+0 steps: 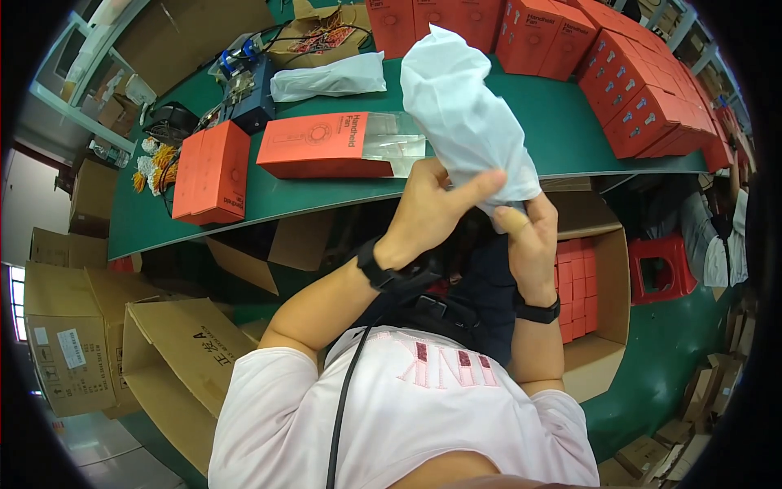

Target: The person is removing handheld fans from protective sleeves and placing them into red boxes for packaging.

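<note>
Both my hands hold a white soft bag [466, 106] upright above the table's front edge; what is inside is hidden. My left hand [436, 196] is closed on its lower left side, with the thumb across the front. Pinching the bottom end is my right hand [531, 236], its thumb bent against the bag. On the table just left of the bag lies a red carton [314, 143], and a clear plastic tray [391, 134] sticks out of its right end. A second white bag [330, 77] rests behind that carton.
Red cartons [212, 175] stand at the table's left, with more stacked [643, 106] at the right. A blue device [251, 94] and an open cardboard box [322, 33] are farther back. Below sit a carton of red boxes [607, 318], a red stool [661, 267] and cardboard boxes [179, 350].
</note>
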Motion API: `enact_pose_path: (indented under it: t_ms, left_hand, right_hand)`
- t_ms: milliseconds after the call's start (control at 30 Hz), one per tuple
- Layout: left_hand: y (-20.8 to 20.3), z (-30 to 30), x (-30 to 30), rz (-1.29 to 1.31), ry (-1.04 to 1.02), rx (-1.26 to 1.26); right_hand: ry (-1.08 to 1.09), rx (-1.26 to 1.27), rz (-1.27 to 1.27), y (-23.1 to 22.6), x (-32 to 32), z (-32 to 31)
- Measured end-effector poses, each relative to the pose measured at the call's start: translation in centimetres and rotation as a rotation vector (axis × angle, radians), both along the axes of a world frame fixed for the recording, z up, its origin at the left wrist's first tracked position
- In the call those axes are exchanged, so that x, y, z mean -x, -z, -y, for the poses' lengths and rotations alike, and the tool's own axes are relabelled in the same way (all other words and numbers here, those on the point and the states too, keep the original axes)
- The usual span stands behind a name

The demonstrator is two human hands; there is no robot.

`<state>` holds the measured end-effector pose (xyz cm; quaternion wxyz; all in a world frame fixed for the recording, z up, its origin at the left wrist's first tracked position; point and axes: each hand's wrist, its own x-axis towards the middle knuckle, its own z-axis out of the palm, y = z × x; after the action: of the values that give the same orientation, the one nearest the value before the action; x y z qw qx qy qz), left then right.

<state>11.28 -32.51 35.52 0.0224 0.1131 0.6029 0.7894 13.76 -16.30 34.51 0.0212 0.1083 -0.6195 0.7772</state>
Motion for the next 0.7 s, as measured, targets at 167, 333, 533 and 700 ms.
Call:
enact_pose_path:
  t_ms: [167, 333, 533, 700]
  left_hand:
    - [-1.1, 3.8, 0.3, -0.169, 0.208, 0.521]
    - [-2.7, 2.4, 2.6, 0.044, -0.044, -0.330]
    - [2.8, -1.2, -0.1, -0.090, -0.170, -0.318]
    - [3.3, -0.5, -1.6, 0.004, 0.206, -0.358]
  right_hand:
    - [0.122, 0.204, 0.052, 0.9, 0.3, -0.6]
    - [0.098, 0.024, -0.040, -0.3, -1.3, 2.0]
    - [-0.076, 0.454, 0.271, -0.8, -1.2, 0.1]
    - [-0.035, 0.439, 0.118, -0.4, -1.4, 0.2]
